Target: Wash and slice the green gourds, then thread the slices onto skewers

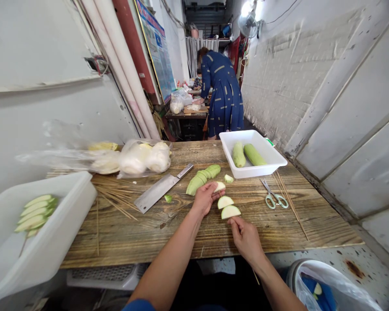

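Observation:
My left hand [204, 199] pinches a pale half-round zucchini slice [219, 186] above the wooden table. Two more half-round slices [231, 212] are threaded on a thin bamboo skewer [256, 277], which my right hand [245, 238] grips just below them. The skewer's lower end sticks out beneath my right wrist. Whether its tip touches the slice in my left hand, I cannot tell. A fanned row of cut green zucchini [202, 178] lies just beyond my left hand. A small end piece [228, 178] rests near it.
A cleaver [162, 190] and loose bamboo skewers [116, 195] lie left. Scissors [275, 199] lie right, below a white tub [254, 170] with two whole zucchini [254, 154]. Another tub [68, 216] holds skewered slices [37, 212]. A lined bucket [340, 280] stands below; a person [225, 86] bends over a farther table.

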{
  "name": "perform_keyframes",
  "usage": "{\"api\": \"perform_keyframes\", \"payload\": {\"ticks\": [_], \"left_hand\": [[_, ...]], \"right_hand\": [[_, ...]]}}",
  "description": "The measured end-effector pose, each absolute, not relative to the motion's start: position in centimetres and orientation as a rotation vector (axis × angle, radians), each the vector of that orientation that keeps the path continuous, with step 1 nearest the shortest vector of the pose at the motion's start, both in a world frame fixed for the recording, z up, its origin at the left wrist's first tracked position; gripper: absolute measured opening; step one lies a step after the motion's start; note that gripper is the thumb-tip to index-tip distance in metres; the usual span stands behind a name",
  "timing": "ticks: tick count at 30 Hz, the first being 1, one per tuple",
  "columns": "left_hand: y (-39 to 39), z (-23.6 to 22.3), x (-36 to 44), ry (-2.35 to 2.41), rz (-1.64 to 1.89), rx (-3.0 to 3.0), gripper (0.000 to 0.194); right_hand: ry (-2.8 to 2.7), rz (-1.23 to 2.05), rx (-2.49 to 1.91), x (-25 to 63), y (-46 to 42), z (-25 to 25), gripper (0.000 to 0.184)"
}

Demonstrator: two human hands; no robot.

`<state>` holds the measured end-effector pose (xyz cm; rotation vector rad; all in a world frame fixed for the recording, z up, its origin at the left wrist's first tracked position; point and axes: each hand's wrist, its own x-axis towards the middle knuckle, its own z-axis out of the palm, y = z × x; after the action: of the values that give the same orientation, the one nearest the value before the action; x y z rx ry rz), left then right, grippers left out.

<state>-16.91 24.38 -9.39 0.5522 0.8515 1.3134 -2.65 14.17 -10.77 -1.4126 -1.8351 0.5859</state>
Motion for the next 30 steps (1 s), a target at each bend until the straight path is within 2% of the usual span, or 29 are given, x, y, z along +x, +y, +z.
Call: {"api": "perform_keyframes", "payload": {"ticks": [17, 30], "left_hand": [[24.4, -9.7, -16.9, 0.898, 1.262, 0.566, 0.008], [24.1, -9.7, -16.6, 0.912, 1.246, 0.581, 0.014]], "right_hand": [[-1.862, 0.453, -1.414, -3.5, 14.6, -12.0, 0.032], [-1.862, 0.395, -1.415, -3.8, 14.6, -12.1, 0.035]]}}
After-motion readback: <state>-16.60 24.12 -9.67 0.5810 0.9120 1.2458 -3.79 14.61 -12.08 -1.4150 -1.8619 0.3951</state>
